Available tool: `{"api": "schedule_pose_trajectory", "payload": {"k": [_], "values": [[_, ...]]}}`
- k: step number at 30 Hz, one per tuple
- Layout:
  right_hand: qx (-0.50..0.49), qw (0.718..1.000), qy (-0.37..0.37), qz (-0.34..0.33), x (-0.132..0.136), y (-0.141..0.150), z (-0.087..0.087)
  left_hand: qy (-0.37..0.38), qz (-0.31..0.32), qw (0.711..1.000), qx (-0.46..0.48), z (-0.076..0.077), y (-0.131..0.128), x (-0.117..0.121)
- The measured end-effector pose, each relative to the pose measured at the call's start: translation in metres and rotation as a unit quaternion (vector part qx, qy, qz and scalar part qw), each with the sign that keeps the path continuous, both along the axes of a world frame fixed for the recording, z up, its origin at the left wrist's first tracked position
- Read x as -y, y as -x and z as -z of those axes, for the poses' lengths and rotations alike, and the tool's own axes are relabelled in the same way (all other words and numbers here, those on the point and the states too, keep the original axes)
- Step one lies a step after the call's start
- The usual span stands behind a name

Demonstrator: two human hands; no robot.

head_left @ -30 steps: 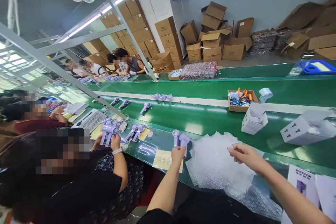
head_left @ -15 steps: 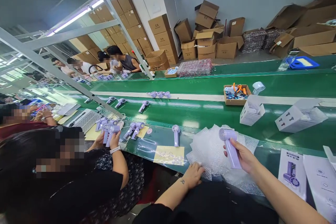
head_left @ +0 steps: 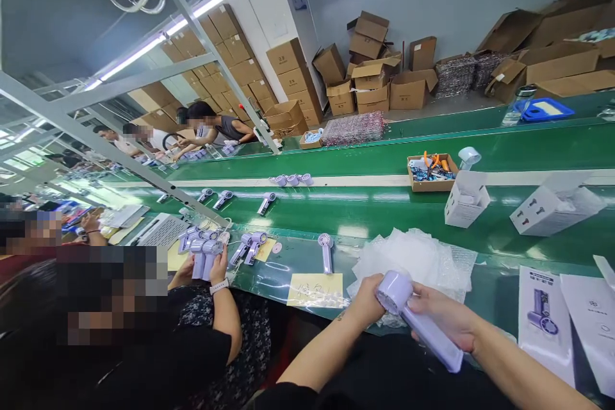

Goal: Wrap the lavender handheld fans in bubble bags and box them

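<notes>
A lilac handheld fan (head_left: 425, 327) is held low in front of me, its round head up and to the left and its handle slanting down to the right. My right hand (head_left: 444, 315) is closed around the handle just below the head. At the head's left side, my left hand (head_left: 369, 300) grips it, with most of its fingers hidden behind the fan. Behind both hands lies a pile of bubble-wrap bags (head_left: 408, 250). Another lilac fan (head_left: 327, 253) rests on the bench left of the pile, above a yellow paper with handwriting (head_left: 314, 289).
Printed white boxes (head_left: 546, 323) lie at my right. Two open white boxes, one nearer (head_left: 466, 198), stand on the green conveyor (head_left: 355, 202) beside a cardboard tray of tools (head_left: 432, 173). At my left a co-worker's hands (head_left: 218, 266) hold lilac fans. More fans lie along the belt.
My left hand has left the bubble-wrap pile and come up to the fan's head. The right hand has brought the fan down and closer, tilting its handle to the right.
</notes>
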State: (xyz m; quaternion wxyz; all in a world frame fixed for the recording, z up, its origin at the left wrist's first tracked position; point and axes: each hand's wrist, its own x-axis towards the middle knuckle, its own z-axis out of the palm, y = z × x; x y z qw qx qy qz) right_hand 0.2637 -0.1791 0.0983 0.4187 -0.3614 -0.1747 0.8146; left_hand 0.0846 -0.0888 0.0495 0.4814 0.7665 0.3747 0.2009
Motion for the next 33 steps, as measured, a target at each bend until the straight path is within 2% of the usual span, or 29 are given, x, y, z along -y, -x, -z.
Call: {"api": "schedule_pose_trajectory", "payload": {"k": [1,3,5,7,9,11,13,16,18,20,23,25,27,29,31,33], "values": [[0.005,1.0,0.001,0.006,-0.003,0.003,0.0,0.038,-0.019,0.999,0.016,-0.006,-0.003,-0.002],[0.029,0.999,0.013,0.021,-0.005,0.005,0.001,0.115,-0.097,0.988,0.028,-0.013,-0.007,-0.004],[0.065,0.997,0.028,0.032,-0.004,0.003,0.005,0.134,-0.159,0.978,0.027,-0.02,-0.009,-0.006],[0.105,0.993,0.039,0.045,0.0,0.002,0.008,0.047,-0.148,0.988,0.024,-0.029,-0.01,-0.005],[0.125,0.989,0.046,0.067,0.005,0.003,0.01,-0.131,-0.066,0.989,0.02,-0.037,-0.009,-0.003],[0.117,0.987,0.042,0.099,0.007,0.006,0.009,-0.312,0.03,0.949,0.009,-0.043,-0.006,0.001],[0.097,0.985,0.037,0.135,0.009,0.008,0.008,-0.434,0.09,0.896,-0.006,-0.044,-0.001,0.006],[0.085,0.976,0.04,0.198,0.011,0.011,0.005,-0.514,0.131,0.848,-0.022,-0.038,0.005,0.017],[0.088,0.967,0.038,0.237,0.014,0.012,0.002,-0.534,0.139,0.834,-0.031,-0.034,0.003,0.021],[0.101,0.958,0.039,0.265,0.016,0.012,-0.001,-0.543,0.106,0.831,-0.048,-0.032,-0.003,0.021],[0.134,0.942,0.055,0.303,0.018,0.012,-0.002,-0.508,0.051,0.859,-0.047,-0.036,-0.019,0.018],[0.201,0.935,0.06,0.286,0.021,0.009,0.001,-0.438,0.063,0.897,-0.015,-0.043,-0.03,0.018],[0.285,0.926,0.058,0.241,0.027,0.002,0.003,-0.329,0.077,0.941,-0.002,-0.054,-0.04,0.019],[0.389,0.902,0.025,0.187,0.036,-0.009,0.001,-0.201,0.079,0.976,-0.035,-0.067,-0.048,0.019],[0.471,0.873,-0.014,0.126,0.048,-0.023,-0.008,-0.114,0.091,0.986,-0.078,-0.078,-0.056,0.018],[0.519,0.853,-0.04,0.039,0.06,-0.039,-0.023,-0.086,0.135,0.982,-0.1,-0.087,-0.063,0.017]]}}
